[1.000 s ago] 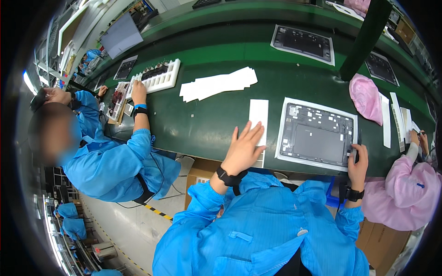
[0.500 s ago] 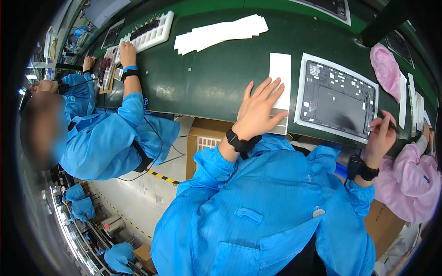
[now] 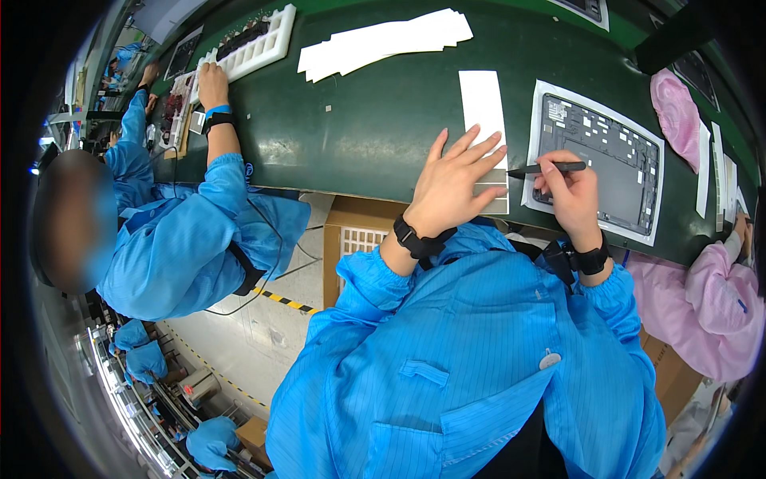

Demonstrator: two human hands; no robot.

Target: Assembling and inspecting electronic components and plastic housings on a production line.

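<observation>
Right hand point(image 3: 568, 188): our grip holds a pen point(image 3: 546, 168) over the panel point(image 3: 614, 164). Left hand point(image 3: 456, 182): spread flat, steadying the paper strip point(image 3: 483, 104). Next likely: precise tip placement.

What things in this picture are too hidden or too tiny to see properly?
Head view, three things:
- The tip of the dark pen-like tool: too small to tell if it touches the dark panel; the right hand covers the panel's near corner.
- The lower end of the white strip: hidden under the left hand.
- The stack of white strips: too small and overlapping to count.
</observation>
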